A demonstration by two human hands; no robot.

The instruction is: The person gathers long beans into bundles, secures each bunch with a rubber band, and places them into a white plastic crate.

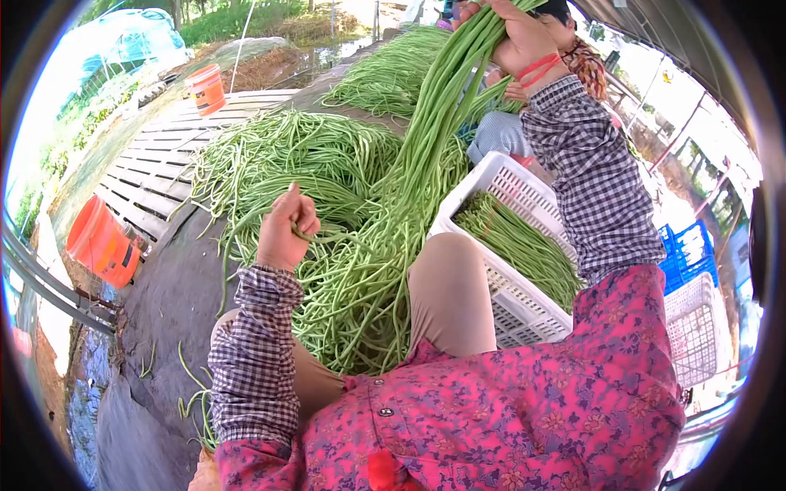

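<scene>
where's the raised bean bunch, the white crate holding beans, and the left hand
Raised bean bunch [446, 90], head view: middle strands
White crate [524, 304], head view: slotted side wall
Left hand [286, 229], head view: its middle

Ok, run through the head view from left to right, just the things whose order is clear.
Nearer orange bucket → farther orange bucket → left hand → right hand gripping a raised bunch of long green beans → blue crate.
</scene>
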